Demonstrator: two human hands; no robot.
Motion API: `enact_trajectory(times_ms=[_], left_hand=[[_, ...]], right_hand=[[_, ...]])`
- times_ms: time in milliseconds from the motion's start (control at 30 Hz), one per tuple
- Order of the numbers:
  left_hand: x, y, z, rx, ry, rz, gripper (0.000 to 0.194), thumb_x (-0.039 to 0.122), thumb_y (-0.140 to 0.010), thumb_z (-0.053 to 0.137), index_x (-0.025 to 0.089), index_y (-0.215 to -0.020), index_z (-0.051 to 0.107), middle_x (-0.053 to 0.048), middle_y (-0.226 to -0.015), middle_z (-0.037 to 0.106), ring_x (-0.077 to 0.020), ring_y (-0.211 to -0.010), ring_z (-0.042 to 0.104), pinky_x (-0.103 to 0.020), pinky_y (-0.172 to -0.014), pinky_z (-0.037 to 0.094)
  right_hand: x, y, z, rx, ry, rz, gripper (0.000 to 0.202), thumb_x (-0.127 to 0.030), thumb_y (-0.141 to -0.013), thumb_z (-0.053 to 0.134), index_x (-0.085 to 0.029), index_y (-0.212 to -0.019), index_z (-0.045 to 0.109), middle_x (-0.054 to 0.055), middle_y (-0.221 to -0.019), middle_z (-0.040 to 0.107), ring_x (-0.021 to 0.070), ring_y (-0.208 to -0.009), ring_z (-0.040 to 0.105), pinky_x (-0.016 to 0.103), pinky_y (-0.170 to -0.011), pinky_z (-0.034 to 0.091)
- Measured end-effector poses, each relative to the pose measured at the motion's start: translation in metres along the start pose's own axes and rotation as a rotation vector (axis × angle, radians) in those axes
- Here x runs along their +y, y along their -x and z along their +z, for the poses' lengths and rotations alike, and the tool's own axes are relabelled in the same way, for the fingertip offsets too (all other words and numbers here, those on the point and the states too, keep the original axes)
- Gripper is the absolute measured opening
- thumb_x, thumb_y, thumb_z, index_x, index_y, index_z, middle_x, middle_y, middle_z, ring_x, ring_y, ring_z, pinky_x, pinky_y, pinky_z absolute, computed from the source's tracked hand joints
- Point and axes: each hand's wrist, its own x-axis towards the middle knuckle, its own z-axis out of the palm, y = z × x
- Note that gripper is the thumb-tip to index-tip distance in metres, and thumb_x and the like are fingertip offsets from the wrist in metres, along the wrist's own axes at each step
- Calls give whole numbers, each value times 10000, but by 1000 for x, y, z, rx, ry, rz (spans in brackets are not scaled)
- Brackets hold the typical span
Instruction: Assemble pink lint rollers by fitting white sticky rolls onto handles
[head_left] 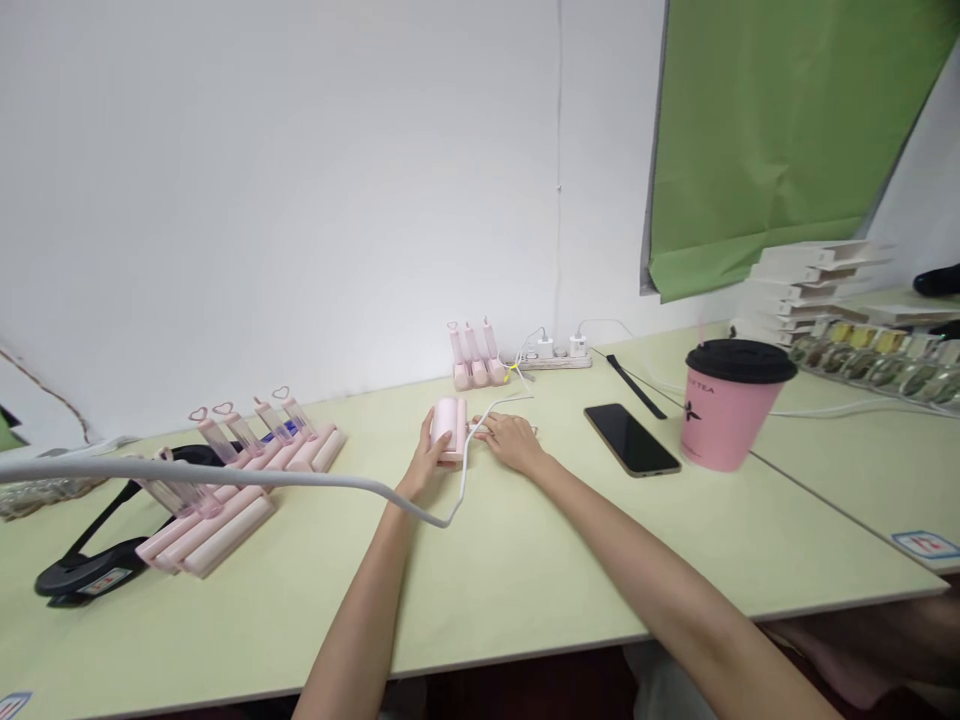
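Observation:
Near the middle of the pale green table, a pink device (448, 425) with a rounded body lies under my left hand (433, 448), whose fingers and thumb grip its left side and lower part. Just to its right is my right hand (506, 438), fingers bent and drawn together close to the device's right edge. What those fingers pinch is too small to make out; a thin piece sticks out past them. A white cable (466, 470) loops in front, between the two hands.
Pink devices (225, 520) lie in rows at left, beside a black strap-like item (97, 572). Several more (478, 372) stand by the wall near a power strip (559, 360). A phone (632, 438), black strip (636, 387) and pink cup (727, 410) are at right.

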Motion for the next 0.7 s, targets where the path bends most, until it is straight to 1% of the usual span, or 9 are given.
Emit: enact_trajectory(times_ms=[100, 200, 300, 367, 400, 500, 567, 633, 700], left_hand=[[-2, 0, 2, -22, -17, -32, 881, 465, -766, 585, 264, -1440, 54, -160, -1328, 362, -204, -837, 572, -308, -611, 508], [-9, -2, 2, 4, -100, -10, 824, 455, -790, 559, 247, -1441, 99, -140, -1359, 336, -252, -1077, 493, -365, -851, 452], [-11, -5, -1, 187, -331, 154, 798, 424, -731, 634, 183, -1404, 279, -140, -1361, 340, -291, -1276, 279, -407, -1064, 201], [-6, -5, -5, 291, -467, 294, 836, 404, -676, 681, 150, -1386, 321, -163, -1347, 343, -317, -1291, 226, -438, -1074, 126], [-3, -4, -7, 297, -512, 360, 848, 387, -658, 695, 149, -1384, 327, -166, -1340, 345, -319, -1283, 233, -446, -1069, 129], [8, 3, -8, 164, -591, 454, 844, 272, -557, 761, 208, -1327, 422, -141, -1297, 383, -312, -1225, 309, -445, -1051, 184], [11, 8, -5, 73, -642, 443, 721, 159, -528, 755, 232, -1213, 540, -127, -1239, 429, -310, -1192, 341, -442, -1046, 203], [10, 12, -2, 42, -670, 411, 565, 80, -572, 690, 233, -1109, 604, -123, -1189, 465, -307, -1176, 358, -445, -1042, 215], [7, 13, -2, 52, -633, 370, 484, 42, -604, 635, 233, -1049, 626, -115, -1177, 482, -297, -1178, 363, -441, -1045, 223]], right_hand=[[2, -1, -3, -21, 5, -3, 362, -439, -920, 374, -247, -1181, 534, 37, -1073, 587, 169, -950, 556, 262, -784, 368], [4, -3, -6, -47, 5, 0, 343, -434, -909, 404, -252, -1158, 554, 29, -1067, 595, 172, -954, 559, 266, -804, 366], [2, -5, -10, -32, -1, 42, 332, -430, -894, 441, -248, -1144, 564, 27, -1048, 606, 169, -956, 560, 269, -822, 361], [0, -6, -12, -21, -10, 98, 370, -459, -878, 458, -239, -1160, 555, 33, -1031, 617, 175, -943, 568, 273, -810, 367], [-2, -6, -12, -23, -14, 128, 389, -479, -873, 458, -235, -1159, 557, 37, -1021, 622, 179, -936, 572, 276, -802, 370], [-7, -7, -11, -61, -13, 192, 405, -535, -859, 442, -244, -1092, 599, 39, -979, 635, 189, -913, 581, 284, -784, 379], [-10, -7, -9, -99, 2, 186, 389, -540, -854, 444, -253, -1050, 619, 38, -943, 641, 195, -889, 583, 297, -779, 381], [-14, -7, -8, -108, 58, 136, 361, -497, -864, 454, -222, -1020, 628, 55, -926, 640, 209, -884, 575, 328, -800, 375], [-16, -5, -7, -45, 137, 8, 318, -406, -895, 436, -190, -1046, 613, 84, -1020, 615, 229, -991, 534, 378, -889, 335]])
